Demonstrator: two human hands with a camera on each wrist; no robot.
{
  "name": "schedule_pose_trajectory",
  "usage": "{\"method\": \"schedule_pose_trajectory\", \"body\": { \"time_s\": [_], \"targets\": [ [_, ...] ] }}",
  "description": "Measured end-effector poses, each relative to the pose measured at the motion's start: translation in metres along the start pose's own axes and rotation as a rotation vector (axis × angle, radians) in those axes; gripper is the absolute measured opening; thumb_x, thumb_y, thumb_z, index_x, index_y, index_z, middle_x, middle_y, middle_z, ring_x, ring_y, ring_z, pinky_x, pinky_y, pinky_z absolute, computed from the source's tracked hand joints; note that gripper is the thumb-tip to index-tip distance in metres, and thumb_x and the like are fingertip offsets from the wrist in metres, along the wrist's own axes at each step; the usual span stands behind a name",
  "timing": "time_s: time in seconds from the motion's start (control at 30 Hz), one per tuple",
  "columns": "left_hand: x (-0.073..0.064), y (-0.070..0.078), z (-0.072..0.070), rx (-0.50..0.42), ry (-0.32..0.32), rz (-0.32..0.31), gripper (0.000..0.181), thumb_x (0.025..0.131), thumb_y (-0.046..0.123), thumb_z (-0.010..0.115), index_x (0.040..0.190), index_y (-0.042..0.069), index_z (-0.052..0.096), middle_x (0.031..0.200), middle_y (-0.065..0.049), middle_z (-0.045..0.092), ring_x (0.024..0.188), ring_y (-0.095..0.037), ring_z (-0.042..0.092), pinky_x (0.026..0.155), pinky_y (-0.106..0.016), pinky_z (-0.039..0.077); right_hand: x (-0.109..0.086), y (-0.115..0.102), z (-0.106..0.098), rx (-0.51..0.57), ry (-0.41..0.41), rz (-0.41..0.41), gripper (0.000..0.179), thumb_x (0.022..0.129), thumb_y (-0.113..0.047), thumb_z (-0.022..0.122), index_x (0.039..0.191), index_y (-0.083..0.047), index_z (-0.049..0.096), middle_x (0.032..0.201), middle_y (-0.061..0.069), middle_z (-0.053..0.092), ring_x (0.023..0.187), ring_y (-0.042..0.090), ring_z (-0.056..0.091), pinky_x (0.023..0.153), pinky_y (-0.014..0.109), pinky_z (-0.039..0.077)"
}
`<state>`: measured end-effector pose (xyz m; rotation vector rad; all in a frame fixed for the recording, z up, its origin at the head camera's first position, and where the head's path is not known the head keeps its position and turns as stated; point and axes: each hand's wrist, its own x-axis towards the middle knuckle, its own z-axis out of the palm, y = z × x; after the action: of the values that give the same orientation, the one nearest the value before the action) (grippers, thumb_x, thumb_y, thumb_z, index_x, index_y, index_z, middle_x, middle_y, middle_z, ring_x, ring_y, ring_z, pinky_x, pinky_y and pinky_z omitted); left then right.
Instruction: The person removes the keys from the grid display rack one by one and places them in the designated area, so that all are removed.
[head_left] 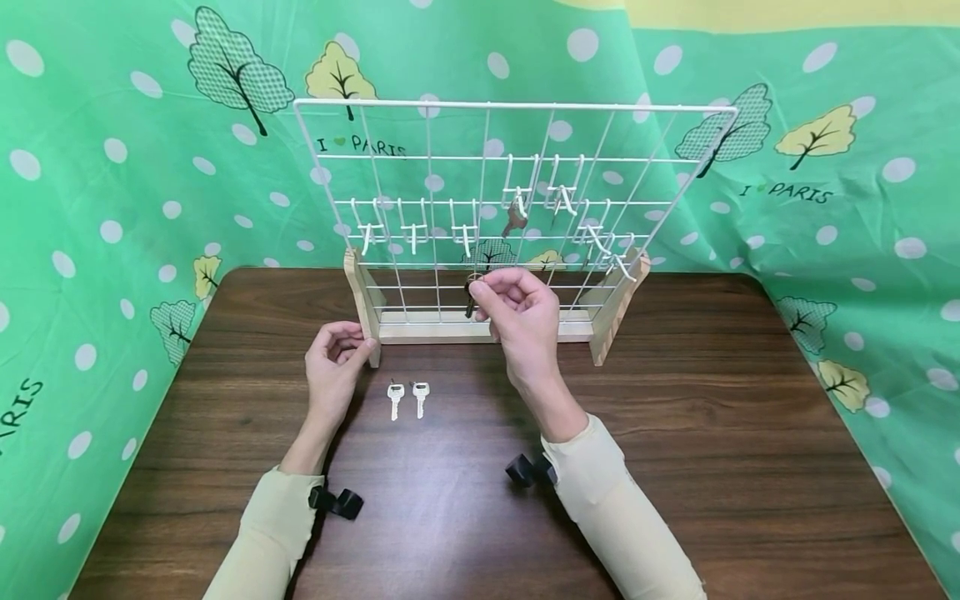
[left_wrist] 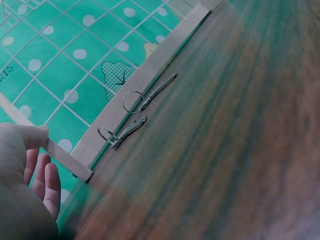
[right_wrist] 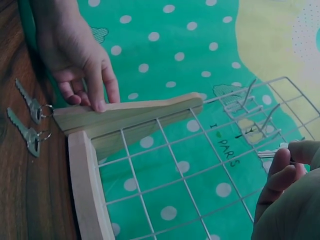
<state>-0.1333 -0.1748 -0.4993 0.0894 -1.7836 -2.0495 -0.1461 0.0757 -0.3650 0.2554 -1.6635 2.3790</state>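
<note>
In the head view my right hand [head_left: 525, 321] pinches a small key [head_left: 470, 302] between thumb and fingertips, in front of a white wire grid rack [head_left: 429, 204]. The right wrist view shows this key [right_wrist: 273, 154] jutting from the fingers. My left hand [head_left: 332, 367] holds the rack's left wooden side panel [head_left: 367, 308], its thumb on the panel's front edge. Two silver keys with rings, the left key [head_left: 395, 402] and the right key [head_left: 421, 400], lie side by side on the table before the rack. Another key [head_left: 515, 220] hangs from a hook.
Several white hooks [head_left: 414, 229] stick out from the grid at different heights. A wooden base bar [head_left: 435, 333] joins the side panels, the right panel [head_left: 617, 308] included. Behind the brown table [head_left: 720, 433] hangs a green dotted cloth [head_left: 112, 217].
</note>
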Motion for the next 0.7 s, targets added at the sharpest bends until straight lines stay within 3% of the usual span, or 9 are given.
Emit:
{"method": "schedule_pose_trajectory", "body": {
  "time_s": [0.4,0.6,0.7],
  "targets": [
    [0.0,-0.002,0.0,0.006,-0.003,-0.002,0.031,0.091,-0.021,0.077,0.118,-0.02,0.062,0.098,0.003,0.071,0.091,-0.01,0.067,0.076,-0.017,0.057,-0.006,0.009,-0.01,-0.074,-0.098,0.115,0.028,0.094,0.012,0.077,0.087,-0.015,0.071,0.077,-0.004,0.076,0.058,0.006,0.063,0.043,0.017,0.038],
    [0.0,-0.003,-0.001,0.008,-0.001,0.001,0.031,0.091,-0.021,0.077,0.118,-0.02,0.061,0.097,0.004,0.071,0.091,-0.01,0.067,0.077,-0.016,0.057,-0.009,0.015,-0.015,-0.091,-0.113,0.132,0.026,0.093,0.011,0.077,0.088,-0.013,0.07,0.078,-0.003,0.077,0.06,0.006,0.067,0.044,0.018,0.04],
    [0.0,-0.002,-0.001,0.007,-0.002,0.003,0.031,0.091,-0.021,0.076,0.118,-0.021,0.061,0.097,0.004,0.071,0.091,-0.01,0.067,0.077,-0.016,0.057,-0.011,0.018,-0.018,-0.119,-0.118,0.13,0.025,0.093,0.01,0.079,0.087,-0.013,0.071,0.08,-0.004,0.077,0.059,0.005,0.062,0.046,0.018,0.04]
  ]
}}
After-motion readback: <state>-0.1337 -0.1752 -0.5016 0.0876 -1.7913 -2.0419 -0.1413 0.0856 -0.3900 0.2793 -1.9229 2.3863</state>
